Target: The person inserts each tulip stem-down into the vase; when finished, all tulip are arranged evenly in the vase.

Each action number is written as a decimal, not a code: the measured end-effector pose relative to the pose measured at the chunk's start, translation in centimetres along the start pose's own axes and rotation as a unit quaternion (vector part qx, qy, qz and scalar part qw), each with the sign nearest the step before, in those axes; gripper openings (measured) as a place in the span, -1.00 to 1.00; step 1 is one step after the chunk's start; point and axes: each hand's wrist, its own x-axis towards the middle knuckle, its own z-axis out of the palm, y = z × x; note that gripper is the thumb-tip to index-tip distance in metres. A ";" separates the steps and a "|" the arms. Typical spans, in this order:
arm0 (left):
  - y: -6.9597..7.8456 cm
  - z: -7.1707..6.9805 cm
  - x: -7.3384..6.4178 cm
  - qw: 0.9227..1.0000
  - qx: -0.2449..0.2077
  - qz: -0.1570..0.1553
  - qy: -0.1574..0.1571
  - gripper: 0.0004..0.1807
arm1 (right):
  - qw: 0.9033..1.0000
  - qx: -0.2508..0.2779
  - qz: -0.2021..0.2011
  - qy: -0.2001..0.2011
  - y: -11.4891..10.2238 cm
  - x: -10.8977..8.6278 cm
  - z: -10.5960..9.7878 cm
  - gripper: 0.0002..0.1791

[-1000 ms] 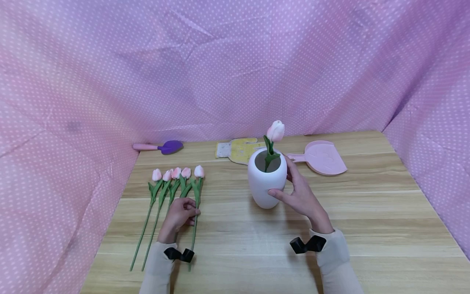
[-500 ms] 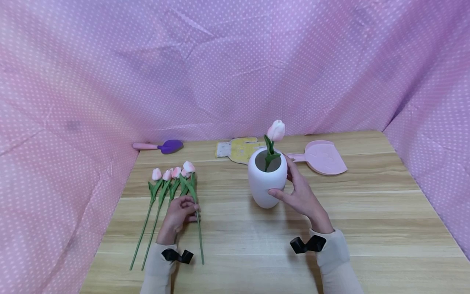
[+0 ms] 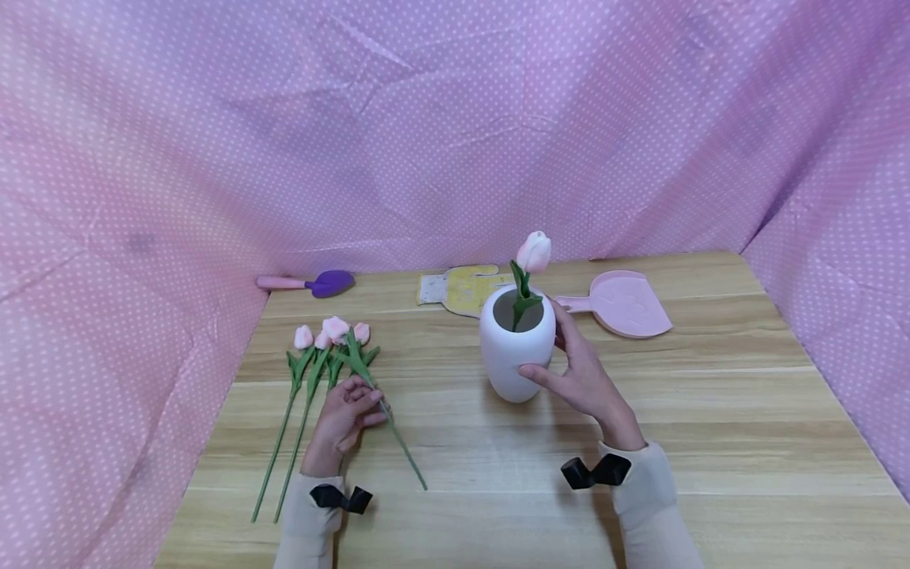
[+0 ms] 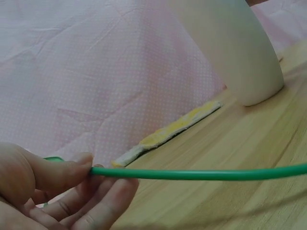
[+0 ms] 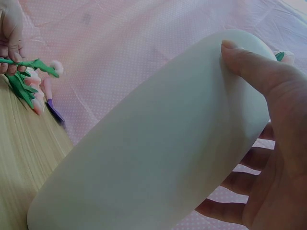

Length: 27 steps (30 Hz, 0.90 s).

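My left hand (image 3: 348,415) pinches the green stem of a pink tulip (image 3: 408,453) between thumb and fingers. In the left wrist view, that tulip's stem (image 4: 206,174) runs rightward from the fingertips, raised off the table. Its bloom overlaps several other tulips (image 3: 287,427) lying at the left, so some of them are partly hidden. My right hand (image 3: 586,383) holds a white vase (image 3: 510,367) from its right side, thumb in front and fingers round the back. One pink tulip (image 3: 535,253) stands in the vase, its lower stem hidden inside.
A purple trowel with a pink handle (image 3: 332,284) lies at the back left of the wooden table (image 3: 455,490). Behind the vase is a yellow and white glove (image 3: 467,291), partly covered. A pink dustpan (image 3: 629,306) lies at the back right. Pink dotted cloth (image 3: 455,142) hangs behind.
The tulip in my left hand has come up from the row and tilted; its bloom swung left and its stem end swung right. My right hand and the vase have stayed put.
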 end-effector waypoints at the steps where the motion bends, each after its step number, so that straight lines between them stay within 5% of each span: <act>1: -0.1 -0.1 0.0 1.000 -0.010 0.006 -0.004 -0.68 | 1.000 -0.001 0.000 0.000 0.0 0.0 0.0 0.10; 8: -0.4 -0.1 -0.3 0.994 -0.087 0.061 -0.017 -0.71 | 1.000 -0.003 -0.001 0.001 0.0 0.0 0.0 0.10; 18: 0.3 0.7 -0.8 0.978 -0.179 0.104 0.015 -0.81 | 1.000 -0.002 0.000 0.000 0.0 0.0 0.0 0.10; 27: 1.1 1.4 -1.2 0.955 -0.266 0.125 0.028 -0.86 | 1.000 -0.003 0.003 -0.002 -0.1 0.0 0.0 0.10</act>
